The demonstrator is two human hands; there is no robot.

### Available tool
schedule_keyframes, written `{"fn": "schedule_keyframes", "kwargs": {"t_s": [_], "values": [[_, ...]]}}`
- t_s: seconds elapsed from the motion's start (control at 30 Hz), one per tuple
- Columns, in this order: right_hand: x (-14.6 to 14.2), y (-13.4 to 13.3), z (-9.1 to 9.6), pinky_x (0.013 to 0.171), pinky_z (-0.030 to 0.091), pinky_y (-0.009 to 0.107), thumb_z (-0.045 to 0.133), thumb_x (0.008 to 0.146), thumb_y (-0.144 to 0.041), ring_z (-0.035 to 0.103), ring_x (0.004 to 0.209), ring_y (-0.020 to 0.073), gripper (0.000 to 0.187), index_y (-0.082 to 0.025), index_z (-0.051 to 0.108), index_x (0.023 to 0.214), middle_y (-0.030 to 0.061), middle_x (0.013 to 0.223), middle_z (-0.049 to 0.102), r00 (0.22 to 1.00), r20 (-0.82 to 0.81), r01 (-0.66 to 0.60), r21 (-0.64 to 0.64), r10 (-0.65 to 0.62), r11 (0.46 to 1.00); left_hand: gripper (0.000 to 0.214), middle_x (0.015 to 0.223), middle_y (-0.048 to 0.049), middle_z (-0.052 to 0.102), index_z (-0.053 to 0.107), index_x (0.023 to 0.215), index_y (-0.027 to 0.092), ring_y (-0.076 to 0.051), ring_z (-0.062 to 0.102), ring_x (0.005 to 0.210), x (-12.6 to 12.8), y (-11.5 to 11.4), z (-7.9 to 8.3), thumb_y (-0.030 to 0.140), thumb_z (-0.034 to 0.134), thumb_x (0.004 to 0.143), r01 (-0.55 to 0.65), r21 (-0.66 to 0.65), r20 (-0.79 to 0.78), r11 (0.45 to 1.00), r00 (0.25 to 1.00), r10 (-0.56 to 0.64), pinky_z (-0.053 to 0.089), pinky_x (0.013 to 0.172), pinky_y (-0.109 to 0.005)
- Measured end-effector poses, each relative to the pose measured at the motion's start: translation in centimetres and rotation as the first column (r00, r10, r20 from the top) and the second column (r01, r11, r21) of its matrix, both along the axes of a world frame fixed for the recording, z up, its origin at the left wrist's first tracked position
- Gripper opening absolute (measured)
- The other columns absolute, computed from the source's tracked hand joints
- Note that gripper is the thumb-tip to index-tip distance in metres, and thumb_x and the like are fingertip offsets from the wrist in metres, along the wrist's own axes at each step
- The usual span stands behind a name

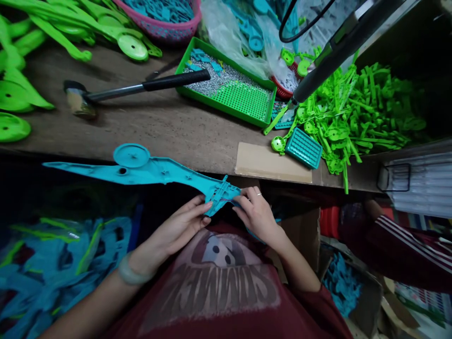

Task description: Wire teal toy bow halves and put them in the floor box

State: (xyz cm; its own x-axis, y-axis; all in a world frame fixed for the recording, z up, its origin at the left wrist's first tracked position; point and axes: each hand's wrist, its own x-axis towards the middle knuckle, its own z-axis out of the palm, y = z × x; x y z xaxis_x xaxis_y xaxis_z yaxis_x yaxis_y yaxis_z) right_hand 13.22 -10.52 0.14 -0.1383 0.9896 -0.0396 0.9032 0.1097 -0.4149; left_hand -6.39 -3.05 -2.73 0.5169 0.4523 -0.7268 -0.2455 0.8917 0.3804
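- I see my left grip [176, 230] and right grip [256, 212] pinching the near end of a long teal plastic arm [155, 170], one from each side, over my lap.
- The arm stretches off to my left, its round disc upward, just in front of the wooden surface [169, 127].
- On the surface I make out a mallet [141, 87], its handle resting on the rim of a green tray [243, 101] of screws.
- A heap of green plastic parts [363, 108] lies at the right, a small teal grille [303, 148] beside it.
- A co-worker's striped sleeve [406, 240] shows at the right.

Left hand [178, 228], right hand [257, 213] close together, fingertips pinching; forearms angled inward, elbows out.
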Motion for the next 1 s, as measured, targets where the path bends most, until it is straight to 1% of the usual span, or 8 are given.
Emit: {"fn": "schedule_keyframes", "kwargs": {"t_s": [0.1,0.27,0.37,0.5,0.57,0.7,0.87,1.0], "values": [[0.1,0.2,0.1,0.086,0.048,0.038,0.053,0.097,-0.024,0.046,0.100,0.0246,0.016,-0.017,0.064,0.106,0.0120,0.109,0.055,0.998,-0.057,-0.004,-0.016,0.003,1.000,0.042,0.094,-0.0018,0.065,0.073,0.090,0.019,-0.011,0.056,0.072,0.0,-0.1,0.0,0.022,0.096,0.054,0.055,0.028,-0.044,0.998,0.998,-0.053,0.052,0.056,-0.017],[0.6,0.7,0.0,0.085,0.046,0.040,0.061,0.093,-0.019,0.045,0.096,0.0238,0.007,-0.016,0.066,0.088,0.0109,0.105,0.054,0.992,-0.113,-0.078,-0.119,0.065,0.990,0.043,0.091,-0.0034,0.063,0.071,0.093,0.016,-0.015,0.057,0.081,0.0,-0.5,-0.1,0.034,0.092,0.060,0.145,0.157,-0.101,0.977,0.986,-0.130,0.052,0.064,-0.019],[0.8,0.8,0.1,0.085,0.046,0.039,0.066,0.088,-0.016,0.045,0.098,0.0231,0.002,-0.016,0.066,0.090,0.0098,0.106,0.052,0.983,-0.168,-0.105,-0.148,0.080,0.983,0.043,0.088,-0.0031,0.062,0.070,0.090,0.016,-0.015,0.054,0.078,0.1,-0.7,0.3,0.037,0.091,0.059,0.165,0.194,-0.153,0.967,0.979,-0.136,0.047,0.057,-0.018],[1.0,0.9,0.5,0.085,0.045,0.039,0.068,0.086,-0.016,0.044,0.099,0.0235,0.005,-0.016,0.064,0.084,0.0094,0.104,0.051,0.980,-0.164,-0.139,-0.146,0.115,0.979,0.043,0.083,-0.0012,0.057,0.070,0.088,0.016,-0.012,0.044,0.067,0.4,-0.7,1.1,0.038,0.091,0.058,0.153,0.226,-0.153,0.962,0.981,-0.120,0.036,0.047,-0.017],[1.1,0.9,0.6,0.088,0.045,0.038,0.065,0.090,-0.016,0.046,0.099,0.0219,0.007,-0.017,0.061,0.083,0.0079,0.102,0.052,0.968,-0.233,-0.129,-0.140,0.094,0.982,0.042,0.083,-0.0003,0.056,0.070,0.090,0.018,-0.011,0.042,0.066,0.4,-0.6,1.3,0.039,0.090,0.060,0.153,0.233,-0.154,0.960,0.981,-0.119,0.035,0.047,-0.016],[1.1,0.7,0.4,0.089,0.046,0.033,0.056,0.094,-0.015,0.051,0.099,0.0184,0.007,-0.017,0.056,0.087,0.0058,0.100,0.051,0.924,-0.380,-0.004,-0.124,-0.044,0.992,0.040,0.084,-0.0011,0.058,0.071,0.090,0.018,-0.011,0.045,0.067,0.2,-0.6,1.3,0.041,0.089,0.062,0.181,0.237,-0.163,0.955,0.976,-0.145,0.036,0.049,-0.016],[0.1,0.2,-0.9,0.088,0.044,0.038,0.050,0.095,-0.016,0.049,0.094,0.0229,0.009,-0.017,0.059,0.094,0.0081,0.096,0.058,0.983,-0.185,-0.001,-0.014,-0.002,1.000,0.040,0.086,-0.0033,0.062,0.072,0.087,0.016,-0.014,0.053,0.076,0.2,-0.5,0.7,0.034,0.092,0.058,0.157,0.225,-0.177,0.962,0.977,-0.118,0.044,0.055,-0.016],[-0.2,0.0,-1.6,0.086,0.043,0.039,0.043,0.100,-0.020,0.050,0.091,0.0233,0.019,-0.018,0.063,0.102,0.0089,0.092,0.060,0.992,-0.122,-0.024,0.035,0.028,0.999,0.034,0.086,-0.0038,0.065,0.074,0.082,0.014,-0.011,0.054,0.070,0.2,-0.3,0.3,0.021,0.093,0.056,0.097,0.037,-0.063,0.995,0.994,-0.095,0.045,0.055,-0.016]]}}
